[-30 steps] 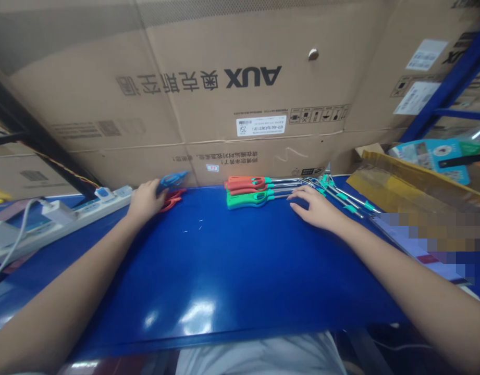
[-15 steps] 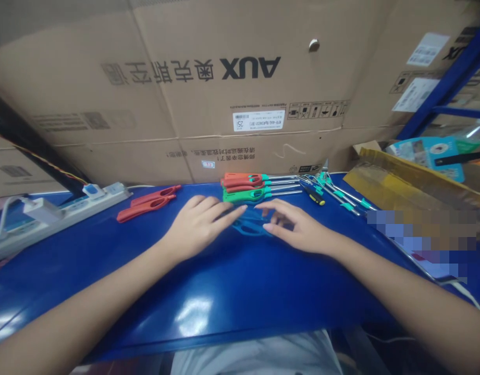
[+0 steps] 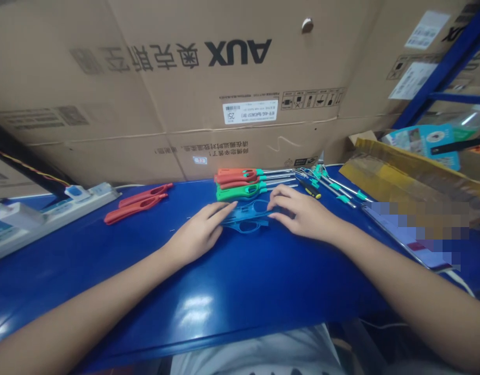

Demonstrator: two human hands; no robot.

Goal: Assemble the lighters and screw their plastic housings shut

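Blue plastic lighter casing pieces (image 3: 247,211) lie crosswise between my hands, one above another, with looped trigger openings showing. My left hand (image 3: 200,232) has its fingers and thumb closed around their left end. At the right end, my right hand (image 3: 302,212) pinches a blue piece between thumb and fingers; its fingertips partly hide that end. Just beyond lie a green lighter (image 3: 237,192) and several orange-red lighters (image 3: 234,178), their metal tubes pointing right. Two red casing pieces (image 3: 136,207) rest farther left. Small screws (image 3: 172,230) lie left of my left hand.
A white power strip (image 3: 56,221) runs along the left side. To the right are a yellow-and-black screwdriver (image 3: 312,190), metal tubes with green parts (image 3: 341,197), a phone (image 3: 400,237) and a taped carton (image 3: 415,177). A large cardboard box (image 3: 146,114) stands behind the blue table (image 3: 263,291).
My left hand has shifted left and down, uncovering more of the blue pieces. My right hand now pinches their right end. The view has swung slightly.
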